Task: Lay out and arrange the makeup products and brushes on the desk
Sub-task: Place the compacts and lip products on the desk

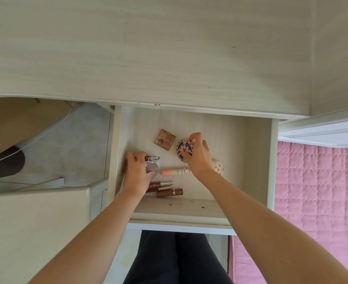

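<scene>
I saw both hands inside the open pale wooden drawer (255, 160), below the pale wooden tabletop (148, 58). The left hand (137, 167) had its fingers curled around a round silver compact with a metal clasp (151, 168), and the right hand (197, 154) gripped a round pink compact with blue pattern (184, 150). A square brown palette (165, 139), a peach tube (175, 171) and brown lipstick tubes (170, 192) lay near them on the drawer bottom.

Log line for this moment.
drawer open | left hand grips silver round case | right hand grips patterned compact | palette inside
</scene>
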### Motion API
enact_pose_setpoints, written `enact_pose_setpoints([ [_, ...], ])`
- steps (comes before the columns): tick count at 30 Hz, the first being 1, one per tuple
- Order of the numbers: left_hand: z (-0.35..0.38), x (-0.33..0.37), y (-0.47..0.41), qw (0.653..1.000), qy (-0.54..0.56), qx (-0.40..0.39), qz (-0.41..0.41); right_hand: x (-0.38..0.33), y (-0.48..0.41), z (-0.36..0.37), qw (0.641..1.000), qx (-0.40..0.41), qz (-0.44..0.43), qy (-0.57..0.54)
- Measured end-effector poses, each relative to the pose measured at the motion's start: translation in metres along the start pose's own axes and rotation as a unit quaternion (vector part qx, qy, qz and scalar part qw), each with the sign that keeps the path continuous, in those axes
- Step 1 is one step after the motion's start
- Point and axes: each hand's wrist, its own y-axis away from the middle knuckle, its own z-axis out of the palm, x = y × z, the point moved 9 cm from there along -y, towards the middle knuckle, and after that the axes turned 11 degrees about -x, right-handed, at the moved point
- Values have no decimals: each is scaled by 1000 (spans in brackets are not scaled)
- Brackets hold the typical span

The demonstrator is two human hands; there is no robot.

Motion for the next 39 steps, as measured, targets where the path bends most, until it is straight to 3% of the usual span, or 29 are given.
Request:
enact_pose_setpoints([
  [10, -26, 14, 30, 976, 209, 61, -18, -4, 43, -20, 999, 1, -5, -49],
  [18, -65, 46, 66, 891, 445, 67, -56, -31, 91, -48, 995, 35, -33, -92],
  [30, -157, 66, 57, 820, 565, 94, 1, -124, 99, -88, 979, 68, -112, -157],
  [39, -251, 69, -2, 841, 531, 101, 39, -202, 53, -111, 977, 103, -125, -141],
])
